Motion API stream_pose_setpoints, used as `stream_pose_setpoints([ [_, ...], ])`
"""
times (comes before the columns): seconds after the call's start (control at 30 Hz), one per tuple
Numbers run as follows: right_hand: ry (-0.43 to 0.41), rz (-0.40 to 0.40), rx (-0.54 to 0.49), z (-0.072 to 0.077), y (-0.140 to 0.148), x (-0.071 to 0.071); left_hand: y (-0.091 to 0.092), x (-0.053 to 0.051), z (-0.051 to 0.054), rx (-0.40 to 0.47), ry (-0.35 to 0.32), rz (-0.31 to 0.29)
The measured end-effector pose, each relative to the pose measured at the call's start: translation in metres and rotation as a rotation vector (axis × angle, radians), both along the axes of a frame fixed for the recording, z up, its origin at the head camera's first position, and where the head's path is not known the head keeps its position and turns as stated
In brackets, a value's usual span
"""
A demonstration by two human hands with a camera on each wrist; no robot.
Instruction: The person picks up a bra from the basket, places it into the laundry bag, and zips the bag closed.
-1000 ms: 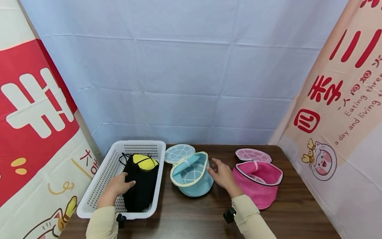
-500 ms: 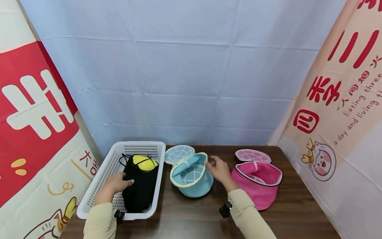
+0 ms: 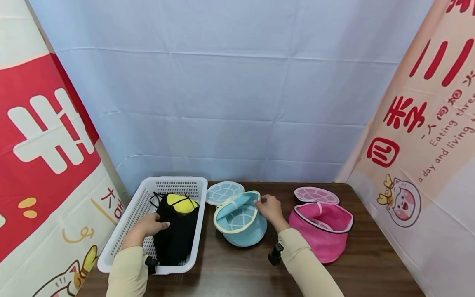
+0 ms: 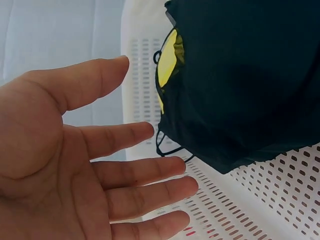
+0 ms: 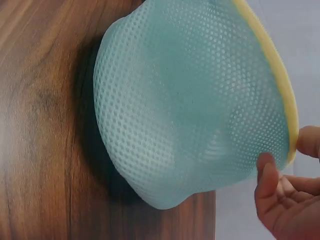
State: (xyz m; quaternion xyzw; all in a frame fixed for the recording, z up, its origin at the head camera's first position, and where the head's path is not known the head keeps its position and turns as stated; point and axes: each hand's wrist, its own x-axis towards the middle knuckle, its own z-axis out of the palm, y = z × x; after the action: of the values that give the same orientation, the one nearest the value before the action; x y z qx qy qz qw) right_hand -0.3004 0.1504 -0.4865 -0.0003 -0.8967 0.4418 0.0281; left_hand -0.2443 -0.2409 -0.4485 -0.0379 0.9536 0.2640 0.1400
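Observation:
In the head view, my left hand [image 3: 146, 226] hovers over the white basket at the left edge of a black strappy garment [image 3: 174, 239]. The left wrist view has its fingers stretched out and apart from the cloth, with nothing held. A yellow piece [image 3: 182, 203] shows at the garment's top between thin black straps. My right hand [image 3: 271, 209] is at the right rim of a light blue mesh laundry bag [image 3: 246, 237], which stands with its lid folded back. In the right wrist view, thumb and curled fingers pinch the bag's yellow edge [image 5: 285, 95].
The white perforated basket [image 3: 202, 206] stands at the table's left. A pink mesh bag [image 3: 319, 243], also unlidded, stands to the right, close to my right forearm. Behind the bags lie a pale blue round panel [image 3: 224, 193] and a pink one [image 3: 316, 194]. Printed cloths hang on both sides.
My right hand has moved left onto the blue bag's rim, and its fingers have closed in there. The left hand has barely moved over the garment.

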Motion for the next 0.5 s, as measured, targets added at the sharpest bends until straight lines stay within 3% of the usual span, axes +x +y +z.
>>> stream_pose_setpoints([
  [0.13,-0.035,-0.012,-0.072,0.0008,-0.0029,-0.0027,-0.0022,-0.003,-0.0013,-0.004,-0.001,-0.012],
  [0.3,-0.024,-0.019,-0.091,0.0015,-0.0074,-0.0022,-0.0044,-0.0041,-0.0015,-0.008,0.007,-0.029],
  [0.5,-0.044,-0.069,-0.135,-0.0022,-0.0084,0.0028,-0.0036,-0.008,-0.0051,0.041,-0.004,-0.011],
])
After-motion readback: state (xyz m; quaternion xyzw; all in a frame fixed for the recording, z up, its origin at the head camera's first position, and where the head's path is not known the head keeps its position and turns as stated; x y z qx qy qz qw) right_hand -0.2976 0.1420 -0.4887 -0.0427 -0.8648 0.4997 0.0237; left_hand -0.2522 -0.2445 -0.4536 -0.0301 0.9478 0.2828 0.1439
